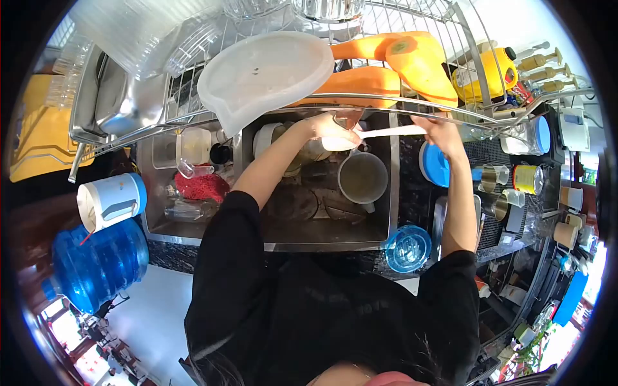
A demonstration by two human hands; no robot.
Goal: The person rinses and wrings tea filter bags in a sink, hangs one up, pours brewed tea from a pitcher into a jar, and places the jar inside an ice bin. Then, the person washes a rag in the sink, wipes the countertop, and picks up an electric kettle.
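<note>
Over the back of the double sink [325, 246], my left hand [327, 127] is closed around the head of a white long-handled spoon [394, 131]. My right hand [444, 134] grips the far end of its handle. The spoon lies almost level between both hands, and its head is partly covered by my left fingers. Below it, a grey-white pot or mug [362, 178] with cloudy liquid sits in the right basin. A red mesh cloth [201, 186] and clear plastic containers [193, 147] lie in the left basin.
A wire dish rack [476, 58] hangs above the sink, holding a white plastic scoop-shaped bowl [270, 74] and orange items [418, 61]. A blue clear bowl [408, 249] stands right of the sink. A white jug [109, 202] and blue water bottle [96, 264] are on the left.
</note>
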